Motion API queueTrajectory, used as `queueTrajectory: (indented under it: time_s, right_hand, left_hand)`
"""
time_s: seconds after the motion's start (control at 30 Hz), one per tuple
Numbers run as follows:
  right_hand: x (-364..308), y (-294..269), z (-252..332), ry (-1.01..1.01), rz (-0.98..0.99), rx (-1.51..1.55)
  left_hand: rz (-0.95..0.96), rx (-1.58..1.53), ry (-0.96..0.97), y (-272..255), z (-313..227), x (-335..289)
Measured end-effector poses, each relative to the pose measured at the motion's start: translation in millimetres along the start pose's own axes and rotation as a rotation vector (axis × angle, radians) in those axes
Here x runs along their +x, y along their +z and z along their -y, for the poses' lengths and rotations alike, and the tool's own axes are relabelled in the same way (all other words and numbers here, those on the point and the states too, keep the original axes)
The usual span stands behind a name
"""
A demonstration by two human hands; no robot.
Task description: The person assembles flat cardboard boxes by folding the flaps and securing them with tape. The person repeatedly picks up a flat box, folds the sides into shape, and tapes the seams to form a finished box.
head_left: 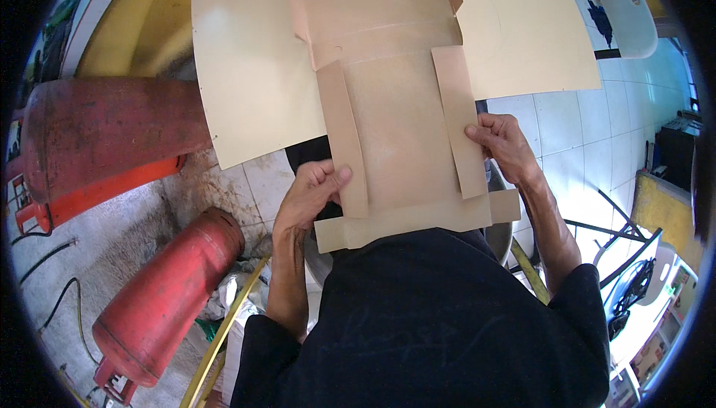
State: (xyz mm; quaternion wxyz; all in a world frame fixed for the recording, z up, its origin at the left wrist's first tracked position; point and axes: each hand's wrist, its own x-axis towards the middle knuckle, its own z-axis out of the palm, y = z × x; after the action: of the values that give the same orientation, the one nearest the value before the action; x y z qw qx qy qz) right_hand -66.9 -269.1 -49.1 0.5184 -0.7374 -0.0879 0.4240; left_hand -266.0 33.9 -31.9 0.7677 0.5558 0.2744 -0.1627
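Observation:
A flat brown cardboard box blank [399, 136] lies in front of me, its near end against my dark shirt. Its two long side flaps are folded partly inward over the middle panel. My left hand [309, 190] is closed on the left flap [347, 143], thumb on top near its lower end. With its thumb over the outer edge, my right hand [507, 143] grips the right flap [456, 121]; the fingers behind are mostly hidden. A narrow near flap [418, 218] with small end tabs lies across the bottom. Beneath the blank is a large cream board [257, 57].
Two red gas cylinders [168, 300] [112, 136] are on the left, with black hoses beside them. A yellow bar [224, 337] slants at lower left. On the right are white floor tiles [570, 132], a black metal frame [626, 240] and a white plastic chair [634, 13].

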Motion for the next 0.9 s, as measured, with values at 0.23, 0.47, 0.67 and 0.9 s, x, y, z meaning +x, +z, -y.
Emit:
queueTrajectory:
  time_s: [0.23,0.47,0.67,0.9]
  right_hand:
    - [-9,5,24,0.039,0.165,0.138]
    - [0,-14,20,0.068,0.144,-0.09]
    - [-6,-12,45,0.052,0.23,-0.209]
    - [0,-11,44,-0.031,0.172,-0.17]
  left_hand:
    - [-0.092,0.016,0.063,-10,11,7]
    - [0.239,0.068,-0.066,-12,4,7]
    - [0.075,0.023,-0.078,-12,-1,13]
    - [0.119,0.06,-0.04,-16,5,19]
